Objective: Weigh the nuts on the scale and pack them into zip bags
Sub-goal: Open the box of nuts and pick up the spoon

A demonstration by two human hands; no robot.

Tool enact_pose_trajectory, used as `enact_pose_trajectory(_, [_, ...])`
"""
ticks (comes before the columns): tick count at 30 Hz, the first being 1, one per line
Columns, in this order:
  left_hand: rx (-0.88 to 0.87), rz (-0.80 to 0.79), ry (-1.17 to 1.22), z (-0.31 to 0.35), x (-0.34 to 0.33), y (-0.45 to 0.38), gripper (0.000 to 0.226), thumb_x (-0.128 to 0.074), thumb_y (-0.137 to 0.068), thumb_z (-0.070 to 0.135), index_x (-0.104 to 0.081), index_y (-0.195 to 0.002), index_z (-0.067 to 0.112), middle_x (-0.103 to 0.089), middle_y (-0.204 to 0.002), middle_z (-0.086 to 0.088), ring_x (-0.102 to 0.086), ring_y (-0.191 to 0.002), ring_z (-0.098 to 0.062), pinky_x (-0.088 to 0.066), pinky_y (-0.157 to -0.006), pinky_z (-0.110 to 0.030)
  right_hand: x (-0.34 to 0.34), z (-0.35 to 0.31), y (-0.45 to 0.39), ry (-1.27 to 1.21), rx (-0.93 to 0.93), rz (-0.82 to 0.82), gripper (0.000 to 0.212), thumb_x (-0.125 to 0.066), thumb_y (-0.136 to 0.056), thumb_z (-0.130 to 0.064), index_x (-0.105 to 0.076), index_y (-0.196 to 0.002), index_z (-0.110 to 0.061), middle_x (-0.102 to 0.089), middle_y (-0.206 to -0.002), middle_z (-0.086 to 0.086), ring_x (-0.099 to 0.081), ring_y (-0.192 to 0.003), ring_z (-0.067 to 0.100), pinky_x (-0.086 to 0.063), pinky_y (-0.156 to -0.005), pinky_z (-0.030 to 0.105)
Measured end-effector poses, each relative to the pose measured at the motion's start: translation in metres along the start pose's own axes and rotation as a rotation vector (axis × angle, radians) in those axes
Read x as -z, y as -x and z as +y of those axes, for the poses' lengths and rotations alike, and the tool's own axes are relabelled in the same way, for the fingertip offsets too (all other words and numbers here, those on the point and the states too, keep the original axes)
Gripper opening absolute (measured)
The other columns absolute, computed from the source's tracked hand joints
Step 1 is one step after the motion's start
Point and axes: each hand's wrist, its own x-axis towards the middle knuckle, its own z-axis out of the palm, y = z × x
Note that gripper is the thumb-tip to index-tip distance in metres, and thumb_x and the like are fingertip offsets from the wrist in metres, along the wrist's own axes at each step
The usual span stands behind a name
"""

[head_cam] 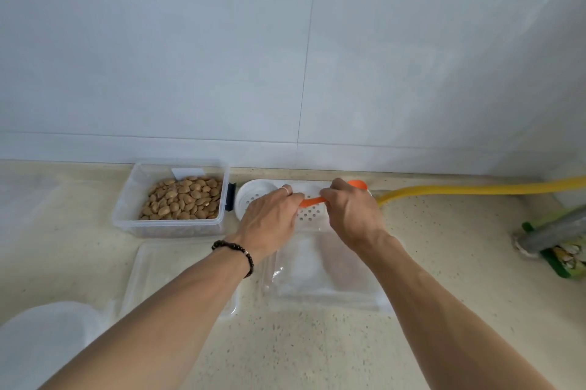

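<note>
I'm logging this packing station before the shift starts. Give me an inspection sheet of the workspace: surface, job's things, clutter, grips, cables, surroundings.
Surface: speckled beige counter, against the wall.
Job's things: clear tub holding nuts, lid off; white perforated tray to its right; orange scoop over the tray; clear zip bags flat in front of the tray. No scale identifiable.
Clutter: clear lid lying flat; white round container at lower left; green packet with a grey object on it at right.
Grips: left hand and right hand both hold the scoop.
Cables: yellow hose along the wall.
Surroundings: pale tiled wall.
</note>
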Motion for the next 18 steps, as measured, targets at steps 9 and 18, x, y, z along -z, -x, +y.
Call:
enact_pose_trajectory(9, [0.361,0.260,0.475,-0.017,0.069,0.066,0.012,-0.060,-0.092,0.011,-0.071,-0.088,0.014,-0.061,-0.063,0.006,-0.057,-0.063,-0.016,-0.043,-0.059,-0.031,0.040,-0.101,0.030,-0.582,-0.326,0.252,0.023,-0.056,-0.091,-0.023,-0.055,-0.069,-0.015,-0.056,-0.065,-0.003,-0.051,-0.054,0.012,-0.041,-0.057,0.033])
enact_pose_trajectory(18, [0.416,0.101,0.742,-0.067,0.118,0.163,0.010,-0.065,-0.090,0.010,-0.072,-0.092,0.016,-0.072,-0.077,0.004,-0.068,-0.062,-0.008,-0.050,-0.060,-0.019,0.047,-0.222,0.040,-1.315,-0.566,-0.022,0.036,-0.059,-0.095,-0.029,-0.068,-0.077,0.000,-0.069,-0.071,0.007,-0.064,-0.065,0.009,-0.053,-0.061,0.026])
